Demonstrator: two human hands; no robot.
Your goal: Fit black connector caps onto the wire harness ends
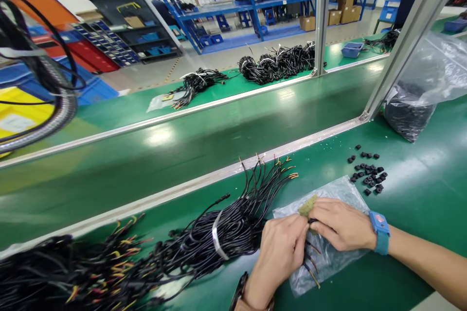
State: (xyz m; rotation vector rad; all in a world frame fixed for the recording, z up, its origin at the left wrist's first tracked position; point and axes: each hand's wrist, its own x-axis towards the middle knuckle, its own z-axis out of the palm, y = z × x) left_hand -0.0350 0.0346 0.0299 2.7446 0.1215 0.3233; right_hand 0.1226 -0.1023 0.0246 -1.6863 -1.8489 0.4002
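Note:
My left hand is closed around a short black cable, whose orange-tipped wire ends poke out below the fingers. Close against it, my right hand pinches a small black part of the same cable; the fingers hide most of that part. A yellow-green sponge piece shows just beyond the fingertips. Beneath both hands lies a clear plastic bag, flat on the green table. Left of my left hand is a bundle of black cables bound with a white tie, its coloured wire ends pointing away from me.
Several small black rubber pieces lie right of the bag. A looser cable heap fills the front left. A metal frame post rises at right beside a bag of black parts. Beyond the green conveyor lie more cable bundles.

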